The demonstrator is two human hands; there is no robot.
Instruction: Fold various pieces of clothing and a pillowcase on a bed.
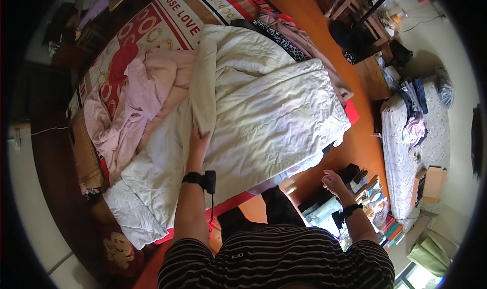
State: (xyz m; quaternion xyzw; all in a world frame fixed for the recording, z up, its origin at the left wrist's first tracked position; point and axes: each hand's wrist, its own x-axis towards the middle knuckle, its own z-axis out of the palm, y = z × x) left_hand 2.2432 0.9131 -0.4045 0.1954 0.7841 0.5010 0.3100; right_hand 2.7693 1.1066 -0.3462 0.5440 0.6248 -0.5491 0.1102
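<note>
A large white quilt (269, 121) lies spread over the bed, wrinkled, with a long folded strip (204, 81) running across it toward the far side. My left hand (198, 143) grips the near end of that strip, fingers closed round the cloth. Off the bed's right edge, my right hand (332, 181) hangs in the air with its fingers curled in and nothing visible in them. Left of the quilt, a pink blanket (157, 78) is heaped loosely, partly against the quilt.
A red and white patterned blanket (147, 28) covers the far part of the bed. Leopard-print cloth (281, 40) lies along its far right edge. To the right are a cluttered low table (373, 203) and a floral mattress (395, 157). A dark wooden board (50, 172) borders the left.
</note>
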